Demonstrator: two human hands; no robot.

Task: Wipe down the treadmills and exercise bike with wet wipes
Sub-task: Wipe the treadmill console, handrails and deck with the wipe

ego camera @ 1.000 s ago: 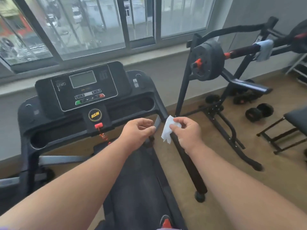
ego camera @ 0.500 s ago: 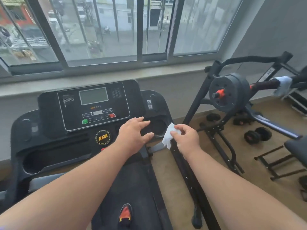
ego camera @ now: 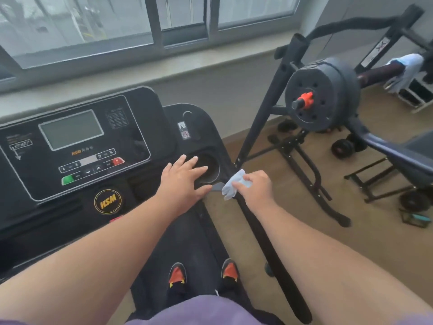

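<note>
A black treadmill fills the left of the head view, with its console (ego camera: 77,146) facing me and the belt (ego camera: 187,245) under my feet. My left hand (ego camera: 185,181) lies flat with spread fingers on the console's right side, partly over the round cup holder (ego camera: 210,168). My right hand (ego camera: 256,190) pinches a crumpled white wet wipe (ego camera: 232,185) and holds it against the treadmill's right handrail (ego camera: 264,245), just below the console corner.
A black weight rack (ego camera: 262,113) with a loaded barbell plate (ego camera: 321,102) stands close on the right. A white cloth (ego camera: 407,69) hangs on the bar. Dumbbells (ego camera: 344,146) and a bench frame (ego camera: 379,184) sit on the tan floor. A window sill runs behind the console.
I have stepped closer onto the belt and the view has tilted down. My left hand opened and moved forward onto the console. My right hand kept the wipe and now touches it to the handrail.
</note>
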